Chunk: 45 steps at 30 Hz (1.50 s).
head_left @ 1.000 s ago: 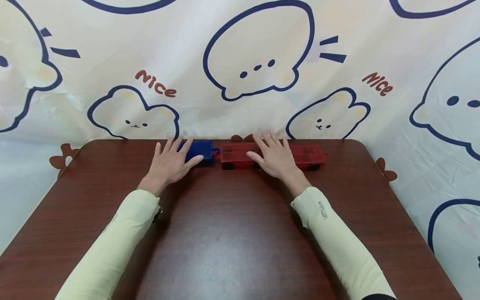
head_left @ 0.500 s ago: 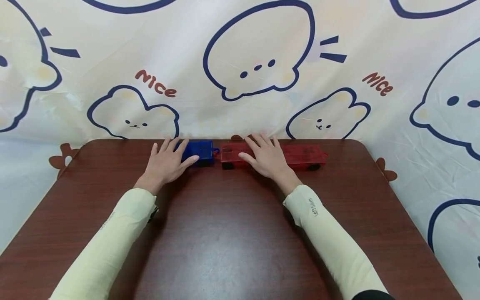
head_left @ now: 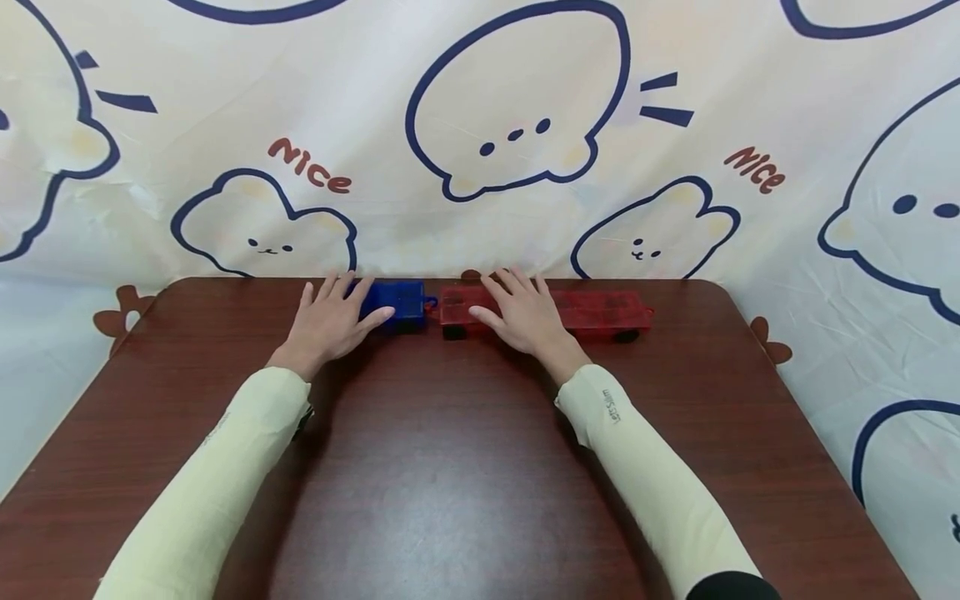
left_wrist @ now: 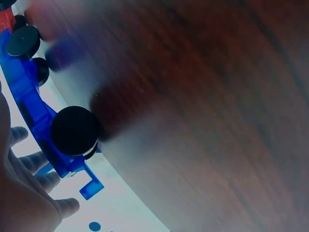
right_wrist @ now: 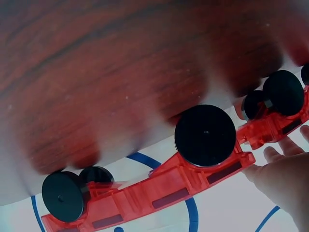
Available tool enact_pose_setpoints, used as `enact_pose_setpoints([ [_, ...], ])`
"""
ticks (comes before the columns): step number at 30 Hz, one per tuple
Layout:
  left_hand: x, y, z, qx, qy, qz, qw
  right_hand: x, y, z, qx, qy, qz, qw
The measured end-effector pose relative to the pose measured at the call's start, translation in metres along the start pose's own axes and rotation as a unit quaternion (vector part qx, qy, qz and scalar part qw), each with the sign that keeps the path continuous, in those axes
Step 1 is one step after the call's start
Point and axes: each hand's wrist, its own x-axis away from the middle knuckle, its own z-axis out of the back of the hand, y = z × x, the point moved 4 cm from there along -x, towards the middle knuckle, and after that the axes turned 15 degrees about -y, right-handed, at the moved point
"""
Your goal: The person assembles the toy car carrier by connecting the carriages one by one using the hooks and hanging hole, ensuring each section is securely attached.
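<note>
In front of you is a dark reddish-brown wood-grain table (head_left: 465, 467) with rounded far corners. Behind it hangs a cream cloth backdrop (head_left: 480, 200), slightly wrinkled, printed with navy-outlined cartoon animal faces and the word "Nice" (head_left: 309, 167) in red-brown, repeated at the right (head_left: 753, 167).

Head view: left hand (head_left: 327, 321) covers the left part of the blue car (head_left: 396, 302); its left wheels are hidden. Right hand (head_left: 521, 315) hides the mid-section of the red car (head_left: 600, 310). Bench (head_left: 450, 467) cut off at the bottom edge, both sleeves too. Left wrist view: bench surface blurred, red car only a sliver at the top-left corner. Right wrist view: hand cut off at the right edge, near bench surface out of focus.
</note>
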Motion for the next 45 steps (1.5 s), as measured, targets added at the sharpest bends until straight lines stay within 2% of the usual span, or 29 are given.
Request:
enact_pose_setpoints([
  [9, -0.005, -0.001, 0.003, 0.0, 0.001, -0.007, 1.0, -0.009, 0.004, -0.006, 0.001, -0.012, -0.003, 1.0],
  [19, -0.015, -0.003, 0.003, -0.017, -0.014, -0.01, 0.9997, -0.014, 0.002, -0.008, 0.014, -0.021, -0.003, 1.0],
  [33, -0.025, 0.0, -0.004, -0.014, -0.03, -0.02, 0.9993, -0.017, 0.002, -0.012, -0.005, -0.056, 0.001, 0.998],
  [45, -0.025, 0.001, -0.008, -0.008, -0.032, -0.024, 0.9992, -0.018, 0.003, -0.014, 0.014, -0.042, -0.004, 0.999],
])
